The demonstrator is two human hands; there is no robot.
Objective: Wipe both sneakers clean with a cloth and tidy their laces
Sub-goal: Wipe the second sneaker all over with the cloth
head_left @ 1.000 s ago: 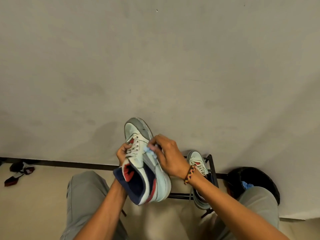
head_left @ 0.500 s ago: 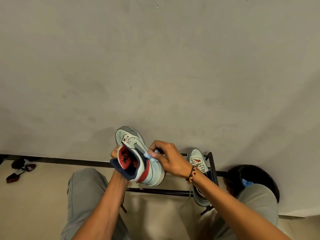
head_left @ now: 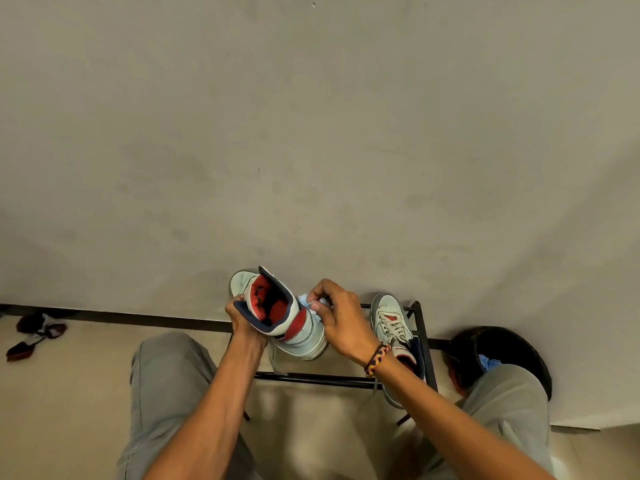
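I hold a white, red and navy high-top sneaker (head_left: 298, 334) in the air, its red-lined opening turned toward me and its toe pointing at the wall. My left hand (head_left: 242, 322) grips it at the collar on the left side. My right hand (head_left: 337, 318) pinches a small light-blue cloth (head_left: 306, 301) against the sneaker's right side near the collar. The second sneaker (head_left: 389, 323), white with loose white laces, rests on the black metal rack (head_left: 420, 336) to the right, partly hidden by my right forearm.
A grey wall fills the upper view, with a dark baseboard along the floor. A black round bin (head_left: 512, 344) holding something blue stands at the right, behind my right knee. Dark red and black items (head_left: 34, 336) lie on the beige floor at far left.
The sneaker has been tipped from toe-up, laces showing, to opening facing me. My right hand with the cloth moved from the lace area to the side near the collar.
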